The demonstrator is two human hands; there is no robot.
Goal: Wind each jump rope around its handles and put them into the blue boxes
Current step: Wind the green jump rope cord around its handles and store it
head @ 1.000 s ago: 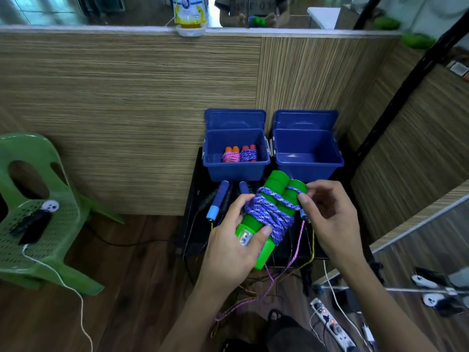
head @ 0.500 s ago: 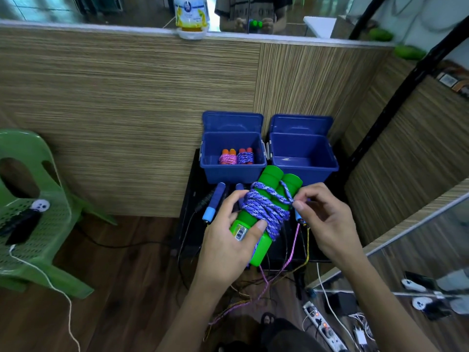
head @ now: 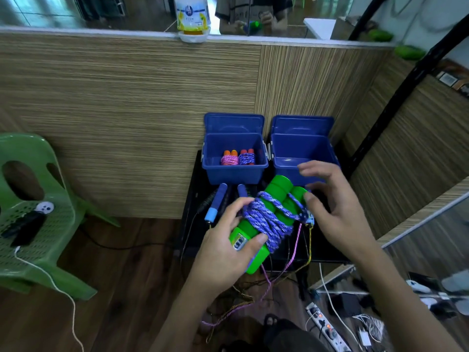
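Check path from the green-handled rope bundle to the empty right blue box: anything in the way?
Mostly clear. The green-handled rope bundle, held by the left hand, sits just in front of the empty right blue box, lid open. Only the open right hand hovers between them, over the box's front edge.

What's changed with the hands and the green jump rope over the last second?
The right hand has let go of the purple cord it was pinching and pulled back a little, its fingers now spread beside the green handles. The left hand still grips the wound bundle in about the same spot. Two wound ropes still lie in the left blue box; the right blue box still looks empty.
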